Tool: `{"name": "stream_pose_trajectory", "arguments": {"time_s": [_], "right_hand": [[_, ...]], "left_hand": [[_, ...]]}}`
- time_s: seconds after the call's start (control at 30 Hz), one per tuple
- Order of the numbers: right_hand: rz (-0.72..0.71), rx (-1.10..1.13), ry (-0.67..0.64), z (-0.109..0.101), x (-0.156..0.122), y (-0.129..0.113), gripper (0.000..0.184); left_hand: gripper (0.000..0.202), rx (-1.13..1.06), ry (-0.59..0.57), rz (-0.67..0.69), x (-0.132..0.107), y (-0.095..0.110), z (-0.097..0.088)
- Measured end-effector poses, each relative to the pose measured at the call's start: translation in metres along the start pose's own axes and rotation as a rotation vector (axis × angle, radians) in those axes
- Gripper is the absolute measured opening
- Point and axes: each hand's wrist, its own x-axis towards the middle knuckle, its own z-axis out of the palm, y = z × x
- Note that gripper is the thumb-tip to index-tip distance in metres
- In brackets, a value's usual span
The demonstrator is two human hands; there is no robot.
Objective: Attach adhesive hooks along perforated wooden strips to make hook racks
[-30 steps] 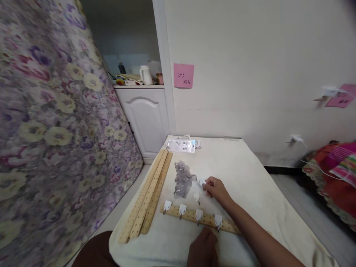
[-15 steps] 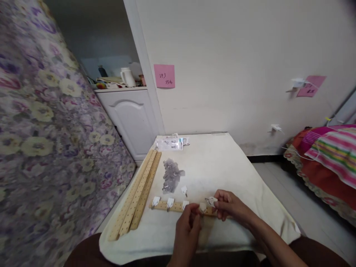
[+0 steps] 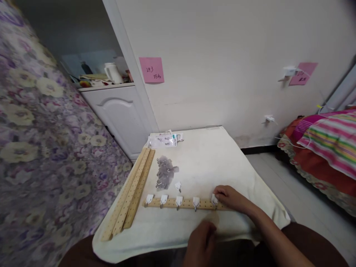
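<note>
A wooden strip with rows of holes (image 3: 187, 203) lies crosswise near the front of the table. Several white adhesive hooks (image 3: 179, 201) sit spaced along it, their metal ends toward me. My right hand (image 3: 232, 198) is closed at the strip's right part, with thumb and fingers on the rightmost white hook (image 3: 214, 199). Nearer the front edge, my left hand (image 3: 201, 235) is curled, slightly blurred; a faint tan patch shows by its fingertips, and I cannot tell what it holds. One loose white hook (image 3: 178, 186) lies behind the strip.
A pile of hooks on greyish clear pieces (image 3: 165, 173) lies behind the strip. Perforated wooden strips (image 3: 129, 196) lie along the table's left side. Packaging (image 3: 163, 140) rests at the back left. A floral curtain (image 3: 55, 148) hangs at left; a bed (image 3: 325, 148) stands at right.
My right hand has brought its hook down onto the strip's right part. My left hand has pulled back from the strip toward the front edge. The view has shifted slightly.
</note>
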Motion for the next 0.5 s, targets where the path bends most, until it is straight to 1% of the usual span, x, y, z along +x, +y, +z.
{"name": "stream_pose_trajectory", "arguments": {"time_s": [0.13, 0.27, 0.37, 0.5], "right_hand": [[0.014, 0.034, 0.005, 0.005, 0.003, 0.002, 0.020], [0.063, 0.115, 0.040, 0.010, 0.002, 0.002, 0.016], [0.088, 0.165, 0.082, 0.012, 0.000, -0.001, 0.012], [0.110, 0.166, 0.133, 0.013, -0.002, -0.003, 0.010]], "left_hand": [[0.019, 0.040, 0.009, 0.041, 0.002, -0.003, 0.000], [0.019, 0.063, 0.026, 0.104, 0.002, -0.006, 0.001], [0.019, 0.065, 0.035, 0.110, 0.003, -0.007, 0.001], [0.020, 0.079, 0.011, 0.111, 0.005, -0.006, 0.000]]}}
